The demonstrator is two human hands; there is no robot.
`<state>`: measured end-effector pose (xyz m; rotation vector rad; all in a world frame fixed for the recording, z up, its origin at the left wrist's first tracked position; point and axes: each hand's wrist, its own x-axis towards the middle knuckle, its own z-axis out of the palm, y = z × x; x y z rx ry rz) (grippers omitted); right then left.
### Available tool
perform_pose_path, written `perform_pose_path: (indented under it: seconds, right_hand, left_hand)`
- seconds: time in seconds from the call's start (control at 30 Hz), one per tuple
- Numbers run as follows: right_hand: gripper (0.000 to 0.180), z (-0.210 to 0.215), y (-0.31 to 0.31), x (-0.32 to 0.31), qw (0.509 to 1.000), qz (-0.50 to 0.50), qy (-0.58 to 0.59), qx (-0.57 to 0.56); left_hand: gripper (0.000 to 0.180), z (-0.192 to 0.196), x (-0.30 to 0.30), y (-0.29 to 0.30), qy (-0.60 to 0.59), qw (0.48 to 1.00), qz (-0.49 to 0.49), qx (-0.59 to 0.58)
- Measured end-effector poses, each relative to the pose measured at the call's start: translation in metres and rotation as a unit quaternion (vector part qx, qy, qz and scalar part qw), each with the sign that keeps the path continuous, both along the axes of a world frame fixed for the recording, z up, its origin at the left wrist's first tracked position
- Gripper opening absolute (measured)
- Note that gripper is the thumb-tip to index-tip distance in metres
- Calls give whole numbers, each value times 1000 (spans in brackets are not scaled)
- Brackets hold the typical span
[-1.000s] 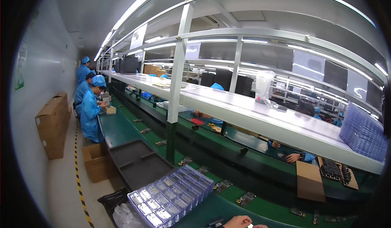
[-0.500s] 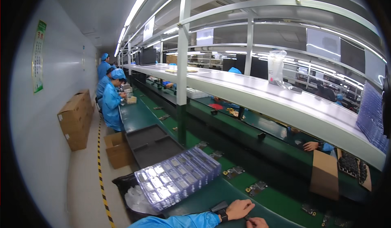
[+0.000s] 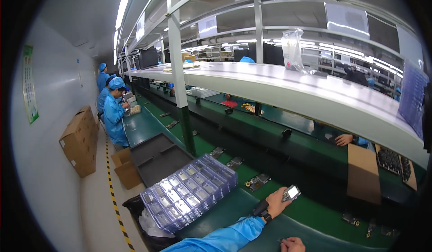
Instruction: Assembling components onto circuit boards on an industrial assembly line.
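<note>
Workshop line, head view: green tabletop near, belt running alongside on its far side. Left hand out over belt, fingers pinching a bright-faced part. Part is right of the dark circuit boards on belt. Right hand at near edge, fingers curled; can't tell if they grip anything. Clear tray stack left on tabletop, black tray just beyond. Co-worker's hand far right, near cardboard.

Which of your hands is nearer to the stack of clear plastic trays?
Left. The left hand, holding a small part, is right of the stack; the right hand is farther off, lower right.
</note>
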<state>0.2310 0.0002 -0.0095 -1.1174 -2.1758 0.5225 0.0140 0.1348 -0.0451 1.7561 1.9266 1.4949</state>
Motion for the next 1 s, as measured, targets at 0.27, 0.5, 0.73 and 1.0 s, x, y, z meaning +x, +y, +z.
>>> perform_pose_path:
  seconds: [0.27,0.5,0.73,1.0]
  right_hand:
    - [16,52,1,11,980,-93,154,81]
    - [17,18,10,2,972,-87,208,68]
    - [16,-15,18,-3,945,-110,300,-67]
    - [17,-16,21,4,868,-104,475,-99]
  left_hand:
    - [41,10,-22,-75,-374,906,-199,-28]
    - [42,32,-4,-81,48,975,-209,-51]
    - [65,30,3,-82,135,963,-225,-56]
    - [64,29,6,-93,-47,974,-222,-2]
